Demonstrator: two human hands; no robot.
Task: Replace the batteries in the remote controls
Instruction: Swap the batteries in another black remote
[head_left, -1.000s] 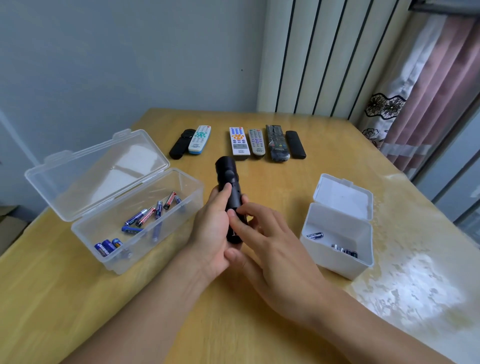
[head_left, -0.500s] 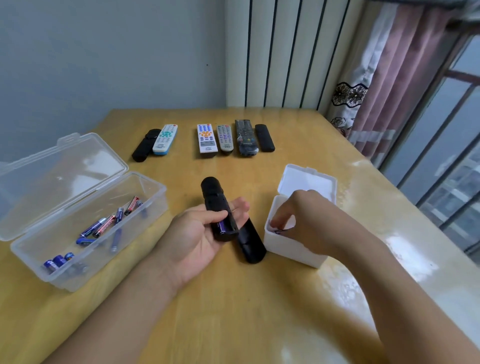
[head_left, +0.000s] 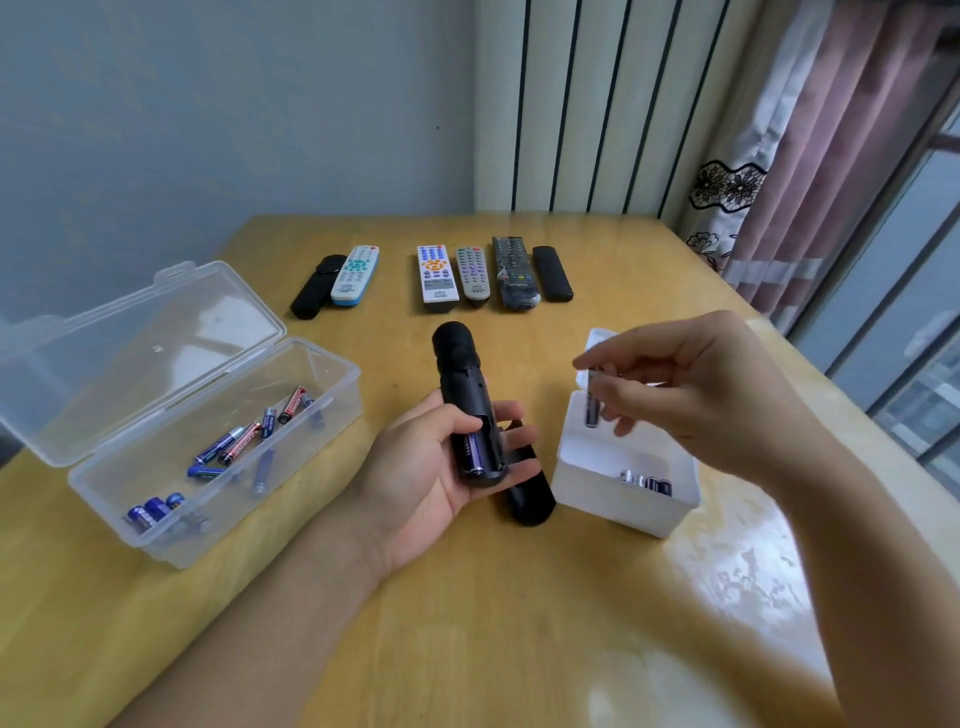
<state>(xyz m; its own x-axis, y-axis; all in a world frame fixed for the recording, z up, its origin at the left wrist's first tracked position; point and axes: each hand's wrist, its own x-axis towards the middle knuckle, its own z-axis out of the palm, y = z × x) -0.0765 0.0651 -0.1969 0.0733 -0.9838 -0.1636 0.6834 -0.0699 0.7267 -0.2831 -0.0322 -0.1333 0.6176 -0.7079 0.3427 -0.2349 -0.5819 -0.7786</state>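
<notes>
**Swapping batteries, still on remote number one by the look of it**

So the black remote sits back-up in the left hand, fingers curled under and around it. Its battery bay is open, and one purple battery is still seated in there, with the slot beside it looking empty. What's probably its cover is lying on the counter just under those fingers.

The right hand is pinching another battery upright between thumb and fingertips, held above the white box that already has a few batteries at the bottom. Can't tell from this whether that one is coming out of the box or going in.

As for what's left: pretty much everything. Six more remotes are lined up at the far side of the counter, apparently untouched. The clear box on the left holds a loose pile of batteries too. This remote needs finishing and its cover back on.
</notes>
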